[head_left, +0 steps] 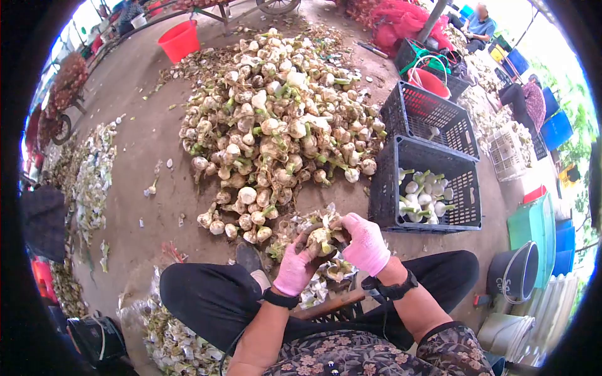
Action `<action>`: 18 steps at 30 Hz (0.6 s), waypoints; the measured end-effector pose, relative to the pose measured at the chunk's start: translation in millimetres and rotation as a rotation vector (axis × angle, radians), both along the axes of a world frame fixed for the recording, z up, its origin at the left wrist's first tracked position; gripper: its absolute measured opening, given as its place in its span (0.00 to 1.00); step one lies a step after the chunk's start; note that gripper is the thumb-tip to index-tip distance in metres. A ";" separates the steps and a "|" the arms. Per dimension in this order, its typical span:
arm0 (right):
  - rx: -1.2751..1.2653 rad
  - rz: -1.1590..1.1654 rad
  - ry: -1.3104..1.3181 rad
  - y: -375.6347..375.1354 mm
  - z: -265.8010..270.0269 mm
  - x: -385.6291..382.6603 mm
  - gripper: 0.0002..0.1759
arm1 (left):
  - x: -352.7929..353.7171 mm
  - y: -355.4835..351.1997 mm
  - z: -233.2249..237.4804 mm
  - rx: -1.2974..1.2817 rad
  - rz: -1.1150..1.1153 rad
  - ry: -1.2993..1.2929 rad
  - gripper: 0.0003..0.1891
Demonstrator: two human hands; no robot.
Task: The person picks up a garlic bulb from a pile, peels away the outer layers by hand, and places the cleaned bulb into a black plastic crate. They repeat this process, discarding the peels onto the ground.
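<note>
Left hand (pixel 297 269), half closed, is cradling a garlic bulb (pixel 320 239), ideally firmly; right hand (pixel 366 245) is pinching its edge.

Dark bucket (pixel 522 276), near right, showing pale lettering (pixel 501 286) now: looks like "So" above "Cu", rest unclear; nothing else readable.

Brown floor (pixel 141 131) — perhaps concrete — bright daylight (pixel 561 47).

Can't see the underside of the garlic bulb (pixel 321 239), tbh. Top edge chops off the cart wheel (pixel 277 10) too.
</note>
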State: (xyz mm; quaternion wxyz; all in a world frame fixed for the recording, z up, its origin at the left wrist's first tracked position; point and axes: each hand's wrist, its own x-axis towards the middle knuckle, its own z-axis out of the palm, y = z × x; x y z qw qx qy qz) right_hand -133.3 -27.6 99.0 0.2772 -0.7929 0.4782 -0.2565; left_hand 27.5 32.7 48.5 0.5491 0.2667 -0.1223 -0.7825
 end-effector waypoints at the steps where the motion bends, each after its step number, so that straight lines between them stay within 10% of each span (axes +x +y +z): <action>1: -0.023 -0.017 0.031 0.3 -3.1 0.5 0.17 | -0.6 0.2 0.2 0.045 0.022 0.075 0.25; 10: 0.047 -0.092 0.273 -37.2 -64.3 -23.2 0.17 | -1.8 5.2 -8.4 0.090 -0.086 0.258 0.24; 18: 0.351 0.059 -0.134 -4.9 34.3 -11.2 0.25 | -1.5 -3.1 -0.5 0.003 -0.021 0.102 0.24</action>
